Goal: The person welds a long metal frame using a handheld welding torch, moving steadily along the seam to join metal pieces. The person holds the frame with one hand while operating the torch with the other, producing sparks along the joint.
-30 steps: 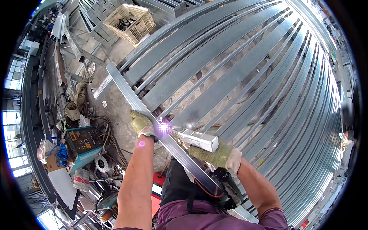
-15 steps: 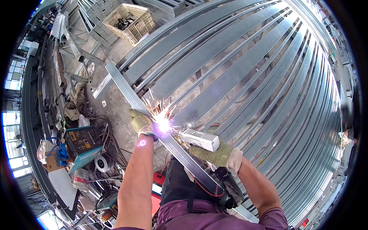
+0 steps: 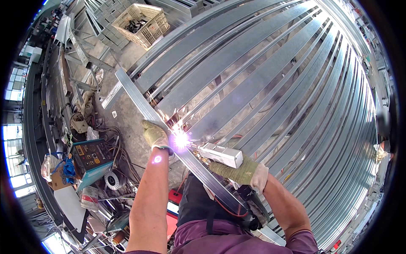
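Note:
My right hand (image 3: 235, 171), in a green work glove, is wrapped around a handheld welding gun (image 3: 221, 155) with a boxy silver body. Its nozzle points left at a bright violet-white arc (image 3: 181, 140), where orange sparks fly upward. The arc sits at the joint between a long galvanized steel end tube (image 3: 136, 95) and the flat bars meeting it. The glare hides the joint and the nozzle's tip. Just left of the arc, my gloved left hand (image 3: 154, 136) grips the outer edge of the end tube; its fingertips are partly hidden.
Long parallel steel bars (image 3: 253, 91) spread across the right side. A beige plastic crate (image 3: 146, 36) with dark parts stands at the far left. Nearer on the left are a welding machine (image 3: 92, 153), a wire spool (image 3: 114, 180) and tangled cables (image 3: 122, 148).
The spray of sparks is smaller, and the glow around the arc has shrunk. Both hands and the welding gun stay nearly in place.

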Demonstrator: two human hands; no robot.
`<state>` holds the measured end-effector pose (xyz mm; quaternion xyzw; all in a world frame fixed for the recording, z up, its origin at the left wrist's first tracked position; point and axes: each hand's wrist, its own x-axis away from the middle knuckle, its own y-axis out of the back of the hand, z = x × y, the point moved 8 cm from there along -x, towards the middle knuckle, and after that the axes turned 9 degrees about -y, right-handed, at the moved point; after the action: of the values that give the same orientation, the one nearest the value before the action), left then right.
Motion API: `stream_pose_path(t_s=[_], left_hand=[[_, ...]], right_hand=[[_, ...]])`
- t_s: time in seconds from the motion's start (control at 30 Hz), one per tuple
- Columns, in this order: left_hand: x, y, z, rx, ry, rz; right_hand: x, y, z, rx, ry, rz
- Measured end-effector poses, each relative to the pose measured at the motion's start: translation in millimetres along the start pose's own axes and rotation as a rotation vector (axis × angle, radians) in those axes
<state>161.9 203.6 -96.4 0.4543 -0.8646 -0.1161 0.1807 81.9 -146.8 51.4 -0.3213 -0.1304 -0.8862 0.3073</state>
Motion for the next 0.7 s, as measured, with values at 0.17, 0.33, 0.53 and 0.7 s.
stream_pose_path(t_s=[0.17,0.33,0.53,0.7], left_hand=[[13,4,-21,-0.086,-0.059,-0.011],[20,10,-35,-0.188,-0.058,-0.024],[25,6,-40,-0.123,0.005,0.034],[25,10,-40,-0.225,-0.010,0.011]], right_hand=[[2,0,2,0.011,-0.017,0.003],[8,1,7,-0.020,0.040,0.010],[9,1,4,-0.030,0.006,0.005],[11,0,6,-0.016,-0.060,0.035]])
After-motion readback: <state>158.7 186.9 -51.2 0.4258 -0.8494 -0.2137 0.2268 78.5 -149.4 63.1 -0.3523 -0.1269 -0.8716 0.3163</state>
